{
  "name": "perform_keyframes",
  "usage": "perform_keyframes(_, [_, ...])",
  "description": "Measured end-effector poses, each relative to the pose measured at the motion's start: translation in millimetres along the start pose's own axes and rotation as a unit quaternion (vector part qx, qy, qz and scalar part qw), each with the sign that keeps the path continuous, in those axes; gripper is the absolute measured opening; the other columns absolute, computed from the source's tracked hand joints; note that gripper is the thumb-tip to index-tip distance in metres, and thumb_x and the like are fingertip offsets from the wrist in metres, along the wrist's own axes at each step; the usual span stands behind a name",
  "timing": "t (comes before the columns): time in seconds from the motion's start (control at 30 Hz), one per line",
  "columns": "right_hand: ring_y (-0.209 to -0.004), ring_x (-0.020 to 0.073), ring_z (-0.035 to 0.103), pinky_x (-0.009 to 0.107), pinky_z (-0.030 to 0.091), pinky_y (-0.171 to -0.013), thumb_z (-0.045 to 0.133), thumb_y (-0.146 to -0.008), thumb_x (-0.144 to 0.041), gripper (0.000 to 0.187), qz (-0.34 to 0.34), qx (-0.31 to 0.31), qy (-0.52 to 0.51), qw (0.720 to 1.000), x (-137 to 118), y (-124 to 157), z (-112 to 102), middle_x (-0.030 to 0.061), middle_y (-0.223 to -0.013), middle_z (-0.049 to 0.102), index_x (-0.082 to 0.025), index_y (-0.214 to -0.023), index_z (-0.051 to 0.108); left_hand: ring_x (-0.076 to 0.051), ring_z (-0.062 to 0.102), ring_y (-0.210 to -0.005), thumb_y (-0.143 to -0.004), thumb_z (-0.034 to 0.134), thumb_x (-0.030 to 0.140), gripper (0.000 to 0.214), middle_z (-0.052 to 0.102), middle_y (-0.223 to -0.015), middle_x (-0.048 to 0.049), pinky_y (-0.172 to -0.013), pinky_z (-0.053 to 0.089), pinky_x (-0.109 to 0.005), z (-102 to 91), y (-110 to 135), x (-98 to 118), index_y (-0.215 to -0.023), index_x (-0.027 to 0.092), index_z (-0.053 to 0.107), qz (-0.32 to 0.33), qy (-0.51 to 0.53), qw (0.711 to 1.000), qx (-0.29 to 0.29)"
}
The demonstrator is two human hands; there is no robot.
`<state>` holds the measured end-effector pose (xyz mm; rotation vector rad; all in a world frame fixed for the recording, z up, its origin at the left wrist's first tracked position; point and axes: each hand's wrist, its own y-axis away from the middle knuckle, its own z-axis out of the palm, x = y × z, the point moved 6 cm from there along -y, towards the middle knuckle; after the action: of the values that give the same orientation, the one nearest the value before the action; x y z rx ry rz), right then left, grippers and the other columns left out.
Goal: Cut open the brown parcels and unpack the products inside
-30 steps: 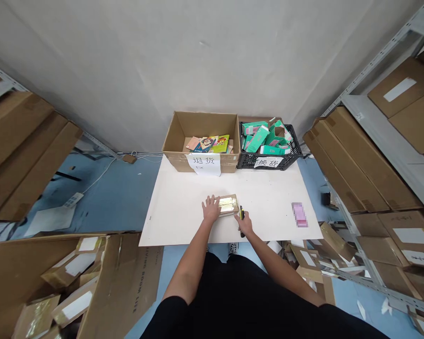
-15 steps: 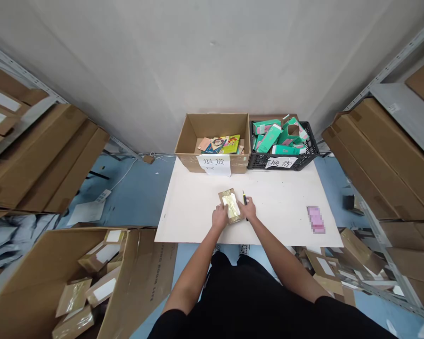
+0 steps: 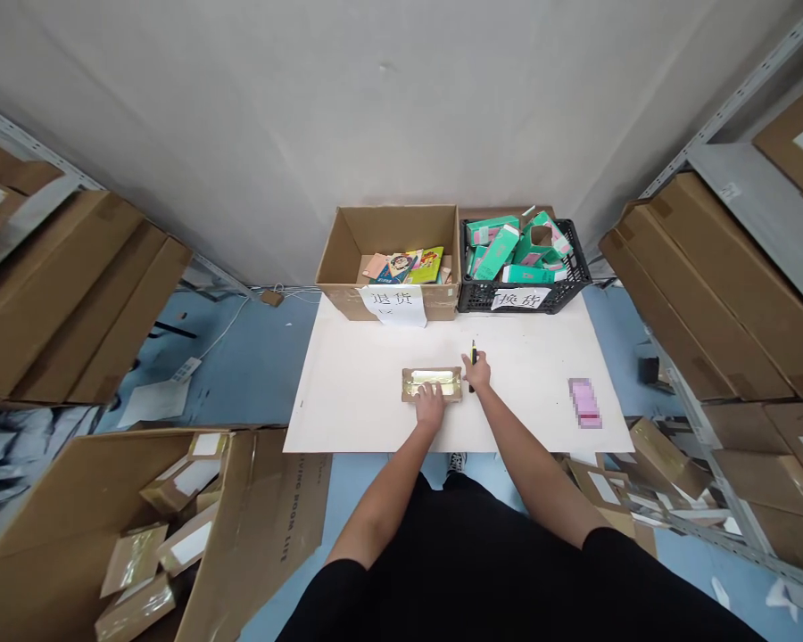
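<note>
A small brown parcel (image 3: pixel 432 382) sealed with shiny tape lies crosswise on the white table (image 3: pixel 361 392). My left hand (image 3: pixel 430 405) rests on its near edge, fingers curled over it. Just right of the parcel, my right hand (image 3: pixel 476 371) is closed round a black and yellow utility knife (image 3: pixel 472 355) whose tip points away from me.
At the table's back stand an open cardboard box (image 3: pixel 348 254) with colourful books and a black crate (image 3: pixel 568 276) of green cartons, both with paper labels. A pink item (image 3: pixel 583 402) lies at the right. A big open carton (image 3: pixel 107 526) of parcels sits lower left. Shelves of boxes flank both sides.
The parcel has been turned from lengthwise to crosswise. My left hand has shifted to its near edge, and my right hand with the knife has moved to its right end.
</note>
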<state>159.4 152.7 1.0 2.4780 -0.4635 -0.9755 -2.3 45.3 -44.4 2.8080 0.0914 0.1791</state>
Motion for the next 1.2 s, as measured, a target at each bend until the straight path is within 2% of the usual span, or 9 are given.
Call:
perform_keyframes(0.1, [-0.063,0.0130,0.074,0.021,0.054,-0.064,0.041,-0.112,-0.039,0.031,-0.036,-0.060,-0.029,0.997,12,10,-12,0.0016,-0.100,0.075,-0.025,-0.138,0.049,-0.044,0.041,-0.152,-0.105,0.053,0.042,0.062,0.044,-0.168,-0.0200,-0.117,0.042,-0.064,4.3,9,7,-0.164,0.024,0.046,0.017,0.020,0.999,0.031])
perform_keyframes(0.2, [-0.053,0.0117,0.069,0.021,0.051,-0.063,0.047,-0.111,-0.035,0.022,-0.055,-0.137,0.050,0.988,28,33,-11,-0.0014,-0.084,0.073,-0.022,-0.128,0.055,-0.041,0.026,-0.162,-0.108,0.047,0.042,0.061,0.029,-0.177,-0.0157,-0.125,0.034,-0.062,5.5,7,-1,-0.165,0.024,0.044,0.045,0.037,0.998,0.038])
perform_keyframes(0.3, [-0.049,0.0119,0.067,0.022,0.048,-0.063,0.046,-0.111,-0.034,0.021,-0.052,-0.169,0.129,0.976,35,52,-7,-0.0009,-0.077,0.072,-0.019,-0.122,0.057,-0.040,0.022,-0.164,-0.109,0.044,0.042,0.061,0.023,-0.179,-0.0146,-0.128,0.030,-0.061,9.4,1,-9,-0.167,0.022,0.042,0.052,0.047,0.997,0.008])
perform_keyframes(0.47, [-0.049,0.0118,0.068,0.023,0.048,-0.062,0.044,-0.112,-0.037,0.025,-0.037,-0.179,0.140,0.973,26,61,0,0.0040,-0.091,0.076,-0.019,-0.121,0.058,-0.040,0.021,-0.165,-0.109,0.041,0.040,0.062,0.021,-0.180,-0.0138,-0.128,0.028,-0.062,13.4,-2,-10,-0.169,0.025,0.037,0.063,0.045,0.997,0.002])
perform_keyframes(0.6, [-0.051,0.0135,0.069,0.027,0.050,-0.063,0.043,-0.111,-0.034,0.026,-0.036,-0.145,0.160,0.976,22,57,0,0.0106,-0.104,0.077,-0.016,-0.122,0.059,-0.040,0.022,-0.165,-0.108,0.043,0.039,0.062,0.023,-0.179,-0.0133,-0.129,0.029,-0.063,14.4,0,-10,-0.169,0.026,0.038,0.059,0.041,0.997,0.012])
perform_keyframes(0.83, [-0.048,0.0147,0.068,0.027,0.049,-0.056,0.047,-0.109,-0.029,0.024,-0.024,-0.155,0.173,0.972,17,51,3,0.0126,-0.104,0.078,-0.015,-0.123,0.061,-0.040,0.024,-0.164,-0.108,0.044,0.037,0.059,0.025,-0.179,-0.0136,-0.128,0.030,-0.063,13.3,-2,-9,-0.166,0.025,0.043,0.057,0.046,0.997,0.016])
perform_keyframes(1.03, [-0.045,0.0146,0.069,0.027,0.051,-0.052,0.054,-0.105,-0.030,0.024,-0.017,-0.175,0.140,0.974,15,50,1,0.0141,-0.112,0.078,-0.016,-0.121,0.064,-0.041,0.024,-0.164,-0.108,0.044,0.037,0.058,0.025,-0.179,-0.0137,-0.127,0.031,-0.064,15.0,-2,-9,-0.165,0.026,0.045,0.053,0.048,0.997,0.015])
perform_keyframes(1.2, [-0.049,0.0179,0.071,0.027,0.053,-0.053,0.062,-0.100,-0.031,0.025,0.007,-0.188,0.142,0.972,22,52,7,0.0134,-0.102,0.080,-0.016,-0.120,0.066,-0.040,0.024,-0.164,-0.108,0.047,0.038,0.058,0.024,-0.179,-0.0126,-0.127,0.032,-0.062,16.3,-2,-10,-0.165,0.027,0.045,0.048,0.048,0.998,0.010])
